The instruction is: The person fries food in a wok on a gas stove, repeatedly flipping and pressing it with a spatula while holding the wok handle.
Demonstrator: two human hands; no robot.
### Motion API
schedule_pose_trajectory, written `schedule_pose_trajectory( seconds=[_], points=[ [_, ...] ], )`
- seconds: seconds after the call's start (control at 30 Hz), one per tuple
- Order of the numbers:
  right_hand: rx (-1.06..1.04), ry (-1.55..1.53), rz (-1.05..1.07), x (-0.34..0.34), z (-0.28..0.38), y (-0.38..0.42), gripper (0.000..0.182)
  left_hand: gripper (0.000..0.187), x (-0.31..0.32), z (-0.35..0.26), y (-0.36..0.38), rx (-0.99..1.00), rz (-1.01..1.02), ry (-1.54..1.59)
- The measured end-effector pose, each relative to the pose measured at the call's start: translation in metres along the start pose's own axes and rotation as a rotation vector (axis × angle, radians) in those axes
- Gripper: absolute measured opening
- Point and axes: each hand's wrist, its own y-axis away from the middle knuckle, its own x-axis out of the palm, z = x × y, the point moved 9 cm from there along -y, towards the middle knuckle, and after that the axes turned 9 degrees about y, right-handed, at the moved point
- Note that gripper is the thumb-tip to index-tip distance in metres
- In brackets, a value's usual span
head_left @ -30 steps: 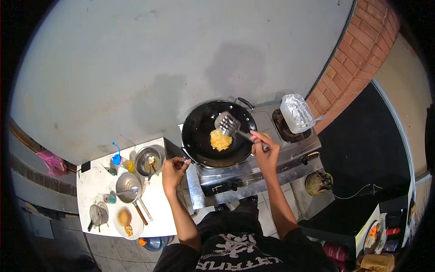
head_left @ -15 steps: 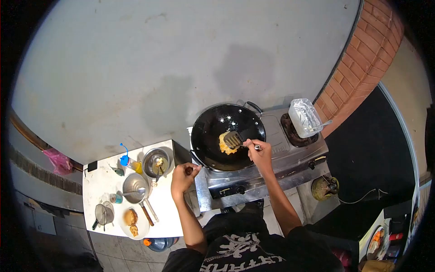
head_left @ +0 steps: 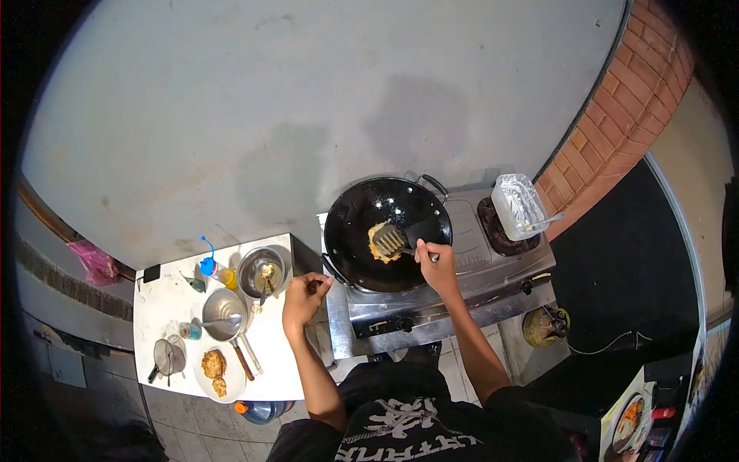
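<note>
This is a cooking area, a kitchen of some kind; whether it belongs to a home or a food stall is unclear. A black wok sits on a metal gas stove, with a gas cylinder on the floor beside it. A white surface holds metal bowls, a sieve, an oil bottle and a plate of fried food.
</note>
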Motion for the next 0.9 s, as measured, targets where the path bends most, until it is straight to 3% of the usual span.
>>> schedule_pose_trajectory(
  seconds=[0.17, 0.23, 0.53, 0.73, 0.9],
  points=[
    [0.015, 0.017, -0.021, 0.004, -0.005, -0.004, 0.037, 0.025, 0.006, 0.009, -0.007, -0.042, 0.052, -0.025],
    [0.019, 0.033, -0.037, 0.002, 0.001, -0.003, 0.035, 0.023, 0.006, 0.004, -0.009, 0.058, -0.014, 0.015],
    [0.047, 0.063, -0.039, 0.005, 0.001, -0.010, 0.033, 0.023, 0.004, -0.009, -0.006, 0.060, -0.025, -0.027],
    [0.051, 0.070, -0.016, 0.002, 0.003, -0.004, 0.031, 0.028, 0.000, -0.005, -0.008, -0.075, -0.006, -0.059],
    [0.049, 0.051, -0.084, 0.003, 0.004, -0.004, 0.030, 0.028, -0.001, -0.004, -0.014, 0.024, -0.066, -0.022]
  ],
)
